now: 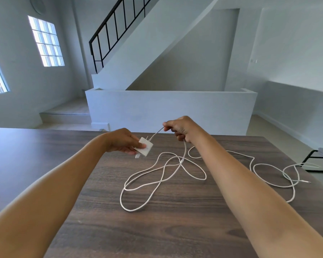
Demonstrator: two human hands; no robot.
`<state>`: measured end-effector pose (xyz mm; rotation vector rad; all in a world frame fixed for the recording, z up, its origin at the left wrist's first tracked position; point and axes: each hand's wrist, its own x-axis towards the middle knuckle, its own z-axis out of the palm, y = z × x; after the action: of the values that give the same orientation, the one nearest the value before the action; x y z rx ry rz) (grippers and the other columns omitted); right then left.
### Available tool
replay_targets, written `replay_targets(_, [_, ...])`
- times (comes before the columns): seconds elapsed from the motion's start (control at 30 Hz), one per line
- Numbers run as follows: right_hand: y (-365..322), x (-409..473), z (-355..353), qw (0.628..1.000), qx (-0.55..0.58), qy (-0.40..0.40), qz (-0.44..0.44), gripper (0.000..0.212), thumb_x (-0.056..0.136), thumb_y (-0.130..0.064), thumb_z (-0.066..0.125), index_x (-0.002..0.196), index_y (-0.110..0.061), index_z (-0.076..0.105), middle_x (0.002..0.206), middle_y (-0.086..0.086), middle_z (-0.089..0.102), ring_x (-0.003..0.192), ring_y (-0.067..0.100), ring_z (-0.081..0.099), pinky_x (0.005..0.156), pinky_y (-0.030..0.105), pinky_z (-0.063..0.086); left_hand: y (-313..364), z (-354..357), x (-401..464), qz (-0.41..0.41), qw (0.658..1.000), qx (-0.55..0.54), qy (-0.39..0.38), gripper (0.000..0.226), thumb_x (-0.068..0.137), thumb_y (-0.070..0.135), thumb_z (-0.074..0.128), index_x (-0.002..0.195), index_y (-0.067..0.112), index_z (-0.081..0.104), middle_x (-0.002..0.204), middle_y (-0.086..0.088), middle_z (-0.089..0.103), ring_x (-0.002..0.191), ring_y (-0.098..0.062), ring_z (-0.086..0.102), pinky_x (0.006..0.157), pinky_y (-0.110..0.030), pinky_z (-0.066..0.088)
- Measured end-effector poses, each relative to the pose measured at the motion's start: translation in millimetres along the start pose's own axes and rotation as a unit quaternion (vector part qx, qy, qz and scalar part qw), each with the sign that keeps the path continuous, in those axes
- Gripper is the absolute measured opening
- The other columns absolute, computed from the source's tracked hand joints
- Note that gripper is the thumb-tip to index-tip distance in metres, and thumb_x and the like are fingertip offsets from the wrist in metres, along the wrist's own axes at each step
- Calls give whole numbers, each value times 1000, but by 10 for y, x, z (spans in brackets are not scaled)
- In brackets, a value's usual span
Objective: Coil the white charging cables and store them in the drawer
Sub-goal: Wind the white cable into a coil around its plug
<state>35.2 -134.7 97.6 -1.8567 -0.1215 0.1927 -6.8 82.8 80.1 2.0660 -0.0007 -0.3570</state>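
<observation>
My left hand grips a small white charger block above the far middle of the dark wooden table. My right hand pinches the white cable a short way from the block, so a taut stretch runs between the two hands. From my right hand this cable drops to the table and lies in loose crossing loops. A second white cable lies in loops on the table's right side, its ends near the right edge. No drawer is in view.
A black-legged chair stands past the table's right edge. Beyond the table's far edge are a low white wall, a staircase with a black railing, and windows on the left.
</observation>
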Motion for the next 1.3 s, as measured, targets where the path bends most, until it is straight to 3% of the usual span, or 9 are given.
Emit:
replay_targets(0.13, [45,-60,88,1000,-18,-4,-26,22,86,-18,62,67,-10,68,54,-1,36,36,8,23,33,14,20,-101,50,102,34,994,26,101,18,77,20,77,90,6,73,70,-7,73,52,-7,67,46,-15,49])
replay_targets(0.23, [113,-123,156,999,32,-41,-13,24,89,-20,59,68,-10,67,53,-2,38,30,5,23,34,13,17,-126,57,167,47,986,-27,159,23,80,22,75,89,2,70,75,-11,71,55,-9,69,47,-16,51])
replay_targets(0.53, [465,-255,330,977,82,-180,74,23,92,-35,59,80,-18,69,51,-6,35,35,3,21,33,14,15,-9,-46,200,55,952,-227,198,23,85,20,68,92,-2,64,88,-16,67,69,-19,65,52,-18,56])
replay_targets(0.7, [397,-157,359,987,138,-74,32,22,91,-29,62,74,-16,70,47,-7,32,31,4,22,33,13,17,-194,-107,239,95,973,51,205,31,86,20,68,82,-10,67,85,-24,68,75,-23,65,75,-34,56])
replay_targets(0.83, [239,12,291,986,157,42,32,25,91,-25,61,69,-15,68,54,-2,27,40,8,23,31,15,19,-321,-113,178,103,940,298,127,27,85,29,66,68,9,65,68,-10,60,64,-18,50,65,-33,40])
replay_targets(0.93, [172,81,318,985,156,75,26,27,91,-25,61,67,-15,68,55,-1,24,47,11,19,32,16,18,-354,-33,200,103,925,340,133,32,86,32,64,73,2,65,71,-14,62,67,-20,51,65,-33,39])
replay_targets(1.1, [144,16,417,988,137,76,5,26,87,-22,62,62,-16,68,53,-3,32,46,12,24,35,18,21,-381,-49,245,82,933,271,224,38,87,32,63,60,6,55,59,-9,53,59,-20,48,57,-28,34])
replay_targets(1.2, [205,-79,491,992,110,56,-9,26,86,-22,64,61,-16,67,58,-7,37,45,13,27,36,19,23,-390,-86,282,63,948,136,279,43,86,34,64,75,-8,65,77,-24,69,69,-25,63,68,-35,50])
replay_targets(1.3, [262,-169,566,995,90,26,-18,29,88,-26,62,60,-17,67,56,-8,38,43,11,27,38,19,23,-341,-83,316,61,951,44,301,46,85,34,66,83,-12,66,82,-22,72,81,-31,71,85,-45,55])
